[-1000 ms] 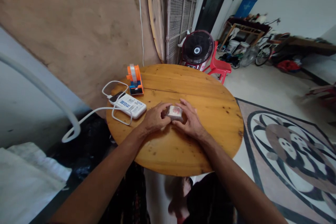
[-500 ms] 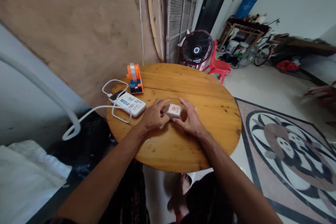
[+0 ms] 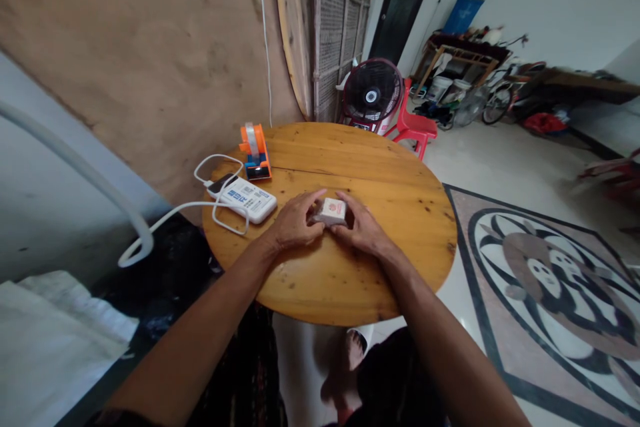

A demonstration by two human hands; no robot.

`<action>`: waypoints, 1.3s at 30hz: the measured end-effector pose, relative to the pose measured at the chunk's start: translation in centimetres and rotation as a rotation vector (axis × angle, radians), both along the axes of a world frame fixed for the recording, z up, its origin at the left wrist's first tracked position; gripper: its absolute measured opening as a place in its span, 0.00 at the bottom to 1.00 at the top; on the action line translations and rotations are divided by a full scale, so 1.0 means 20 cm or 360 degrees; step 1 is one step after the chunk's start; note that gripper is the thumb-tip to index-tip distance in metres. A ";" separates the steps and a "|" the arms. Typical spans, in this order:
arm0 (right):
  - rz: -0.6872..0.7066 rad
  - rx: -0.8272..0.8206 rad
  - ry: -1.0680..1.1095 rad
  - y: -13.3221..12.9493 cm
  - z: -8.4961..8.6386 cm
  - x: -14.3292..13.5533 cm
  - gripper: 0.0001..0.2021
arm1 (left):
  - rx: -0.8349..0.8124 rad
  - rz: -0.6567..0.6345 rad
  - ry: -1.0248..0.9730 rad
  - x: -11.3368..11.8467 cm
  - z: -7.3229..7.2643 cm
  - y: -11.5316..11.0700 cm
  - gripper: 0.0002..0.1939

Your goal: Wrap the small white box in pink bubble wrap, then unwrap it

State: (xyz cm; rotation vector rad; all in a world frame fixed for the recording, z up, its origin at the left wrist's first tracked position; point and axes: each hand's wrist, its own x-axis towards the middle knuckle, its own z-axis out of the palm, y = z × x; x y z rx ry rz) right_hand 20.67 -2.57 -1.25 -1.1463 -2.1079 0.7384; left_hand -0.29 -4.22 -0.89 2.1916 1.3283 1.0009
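Note:
A small pale block-shaped packet point(image 3: 333, 209) with a red print on top, wrapped in clear plastic, rests on the round wooden table point(image 3: 300, 287). At its left end, my left hand point(image 3: 298, 221) curves with thumb and fingers apart; loose wrapping lies within that curve. My right hand point(image 3: 365, 229) forms a similar curve round the right end, its thumb close to the packet's near edge and its fingertips close to the far edge. Whether the fingertips touch the packet I cannot tell. Neither hand appears closed on it.
Left on the table lies a white power bank point(image 3: 250, 200) with a looped white cable point(image 3: 173, 210). Behind it stands an orange and blue tape dispenser point(image 3: 257, 152). A fan point(image 3: 373, 95) and a red plastic chair point(image 3: 417, 125) are beyond the table's far edge.
My right hand has moved in closer to the packet, its fingers less spread. My left hand stays at the left end almost unchanged. The view has shifted slightly.

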 end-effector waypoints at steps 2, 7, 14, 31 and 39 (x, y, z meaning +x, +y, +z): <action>0.0047 -0.0186 0.0161 0.01 0.01 0.02 0.42 | 0.0026 -0.0045 0.0035 -0.01 0.00 0.01 0.37; -0.0002 -0.0308 0.0244 0.01 0.00 0.05 0.44 | -0.0059 0.0025 0.0165 -0.02 0.02 -0.01 0.40; -0.0044 -0.0170 0.0298 0.00 -0.01 0.01 0.38 | -0.0007 0.0023 0.0005 0.01 0.03 -0.02 0.41; 0.0011 -0.0218 0.0086 -0.01 0.03 0.05 0.29 | -0.0029 -0.0013 0.0112 -0.02 0.01 0.01 0.29; -0.0114 0.0574 -0.0136 -0.03 0.05 0.03 0.27 | 0.0363 -0.0003 0.0038 0.01 0.03 -0.02 0.27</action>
